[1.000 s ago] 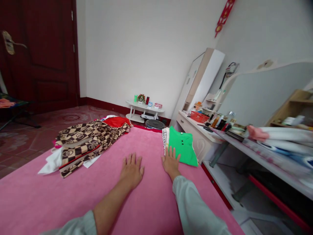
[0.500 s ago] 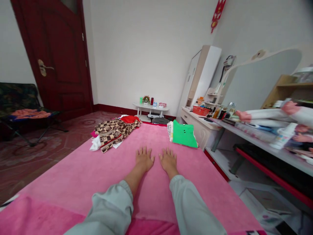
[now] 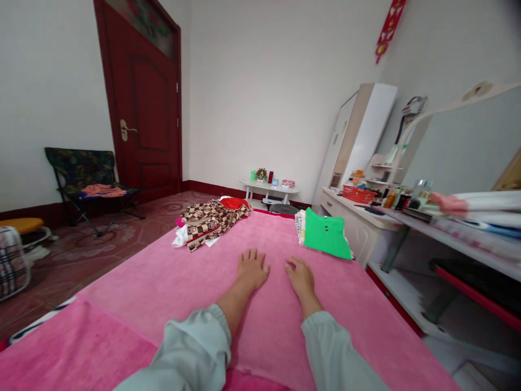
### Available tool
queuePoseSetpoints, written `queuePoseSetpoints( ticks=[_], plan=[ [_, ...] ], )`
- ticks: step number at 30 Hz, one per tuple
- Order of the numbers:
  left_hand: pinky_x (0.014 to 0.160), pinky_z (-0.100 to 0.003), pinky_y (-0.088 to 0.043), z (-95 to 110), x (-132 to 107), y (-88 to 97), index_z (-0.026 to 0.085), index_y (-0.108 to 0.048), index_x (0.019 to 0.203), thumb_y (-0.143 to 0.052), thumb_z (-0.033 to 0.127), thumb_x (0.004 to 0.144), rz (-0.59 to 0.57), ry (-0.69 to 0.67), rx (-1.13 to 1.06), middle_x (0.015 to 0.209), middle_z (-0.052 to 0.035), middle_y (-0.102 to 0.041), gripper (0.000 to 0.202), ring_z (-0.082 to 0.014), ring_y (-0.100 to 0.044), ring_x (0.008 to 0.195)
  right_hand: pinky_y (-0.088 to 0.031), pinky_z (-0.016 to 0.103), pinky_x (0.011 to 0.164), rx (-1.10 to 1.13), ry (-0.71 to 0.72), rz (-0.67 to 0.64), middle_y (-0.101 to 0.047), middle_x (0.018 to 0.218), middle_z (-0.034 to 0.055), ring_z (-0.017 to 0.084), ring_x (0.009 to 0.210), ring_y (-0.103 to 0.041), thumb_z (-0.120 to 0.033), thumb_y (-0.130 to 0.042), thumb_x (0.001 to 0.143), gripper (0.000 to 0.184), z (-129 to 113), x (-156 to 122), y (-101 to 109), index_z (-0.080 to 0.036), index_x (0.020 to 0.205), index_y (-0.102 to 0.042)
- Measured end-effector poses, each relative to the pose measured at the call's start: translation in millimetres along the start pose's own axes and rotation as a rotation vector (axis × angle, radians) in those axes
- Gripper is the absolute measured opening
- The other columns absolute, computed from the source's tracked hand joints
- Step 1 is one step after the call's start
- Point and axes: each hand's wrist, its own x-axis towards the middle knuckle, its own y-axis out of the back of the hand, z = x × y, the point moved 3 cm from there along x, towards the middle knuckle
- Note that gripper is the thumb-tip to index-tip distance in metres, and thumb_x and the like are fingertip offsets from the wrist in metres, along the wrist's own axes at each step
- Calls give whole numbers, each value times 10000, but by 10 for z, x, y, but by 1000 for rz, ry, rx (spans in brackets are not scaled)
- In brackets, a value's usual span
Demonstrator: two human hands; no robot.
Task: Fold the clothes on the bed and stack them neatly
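My left hand (image 3: 252,269) lies palm down on a pink blanket (image 3: 171,277), its fingers spread and holding nothing. To its right, my right hand (image 3: 302,278) is over the same blanket with its fingers curved and a little apart; nothing shows in it. Beyond my right hand is a stack of folded clothes with a green garment (image 3: 325,233) on top. Past my left hand, farther off, sits a loose heap of clothes, among them a brown checkered garment (image 3: 211,220) and a red piece (image 3: 235,203).
On the right stand a white dresser (image 3: 366,214) with a red basket (image 3: 359,194), and a shelf carrying doll-like limbs (image 3: 451,204). A low white table (image 3: 268,187) is at the far wall. A folding chair (image 3: 87,174) stands by the dark red door (image 3: 150,103).
The view has turned to the left. My right hand has gone from flat with spread fingers to curved, and it sits farther from the left hand. My left hand stays flat.
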Motion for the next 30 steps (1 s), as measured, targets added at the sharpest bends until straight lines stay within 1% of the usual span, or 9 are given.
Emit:
queuePoseSetpoints(
  ticks=[6,11,21,30],
  plan=[
    [1090,-520,-224,-13,14,24,274,-470,1352,-306,524,897,-7,-15,-10,1467,-90,-383,544,-302,-314,1346,-381,254,992,24,-12,-6,-650,1159,45,179,1124,-556,-240,-517,816,276,29,3,-27,-199,1014,-705],
    [1095,-512,-219,-33,27,9,280,-471,1350,-313,519,898,-1,-17,-17,1466,-80,-383,535,-295,-313,1343,-382,268,1001,26,-8,-11,-648,1169,39,183,1133,-551,-229,-513,809,287,45,13,-34,-205,1021,-705],
    [1085,-498,-237,-35,35,11,282,-504,1320,-352,515,885,21,-17,-36,1440,-80,-416,517,-292,-340,1322,-386,299,1015,35,-17,-20,-636,1193,56,199,1138,-550,-252,-513,808,298,72,20,-50,-196,1024,-712],
    [1083,-500,-241,-30,27,28,280,-510,1316,-351,518,883,12,-17,-34,1441,-82,-416,520,-296,-332,1327,-385,303,1018,26,-26,-21,-634,1204,59,196,1153,-547,-275,-513,807,309,74,20,-52,-207,1032,-715]
  ],
)
